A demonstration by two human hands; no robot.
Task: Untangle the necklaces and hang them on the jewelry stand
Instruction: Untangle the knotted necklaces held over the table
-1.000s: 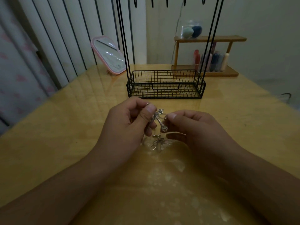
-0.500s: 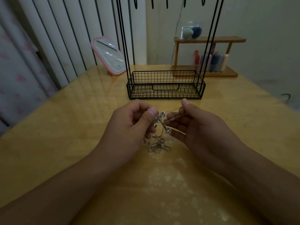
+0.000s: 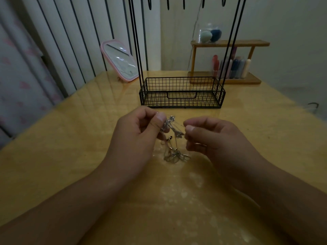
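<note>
Left of the stand (image 3: 182, 92), a pink mirror (image 3: 120, 62) leans toward the striped wall, well clear of the work. Nearer than the stand's wire basket, the left hand (image 3: 139, 137) has thumb and forefinger closed in a pinch on the upper end of the necklaces (image 3: 172, 131), holding that end off the counter (image 3: 62, 147). Beside it, the tangle hangs in a short slack run down to a small heap of links and clasps lying on the counter, just nearer than the basket and between the two wrists. Right of the tangle, the right hand (image 3: 212, 138) is curled, its thumb and fingertip closed on what looks like a fine strand drawn out sideways from the knot; the light is dim, so which chain that strand belongs to I cannot tell. Behind and to the right of the stand sits a wooden shelf (image 3: 228, 45) with bottles.

The step in hand looks like teasing one chain free. To do it well, I would keep the left grip steady as an anchor and let the right pull only lightly — a hard tug would likely cinch the knot. Better to loosen the heap first, find a clasp end, and feed it back through the loops. The hooks at the stand's top show only at the frame's edge, and nothing hangs on those visible — hanging is not yet begun.
</note>
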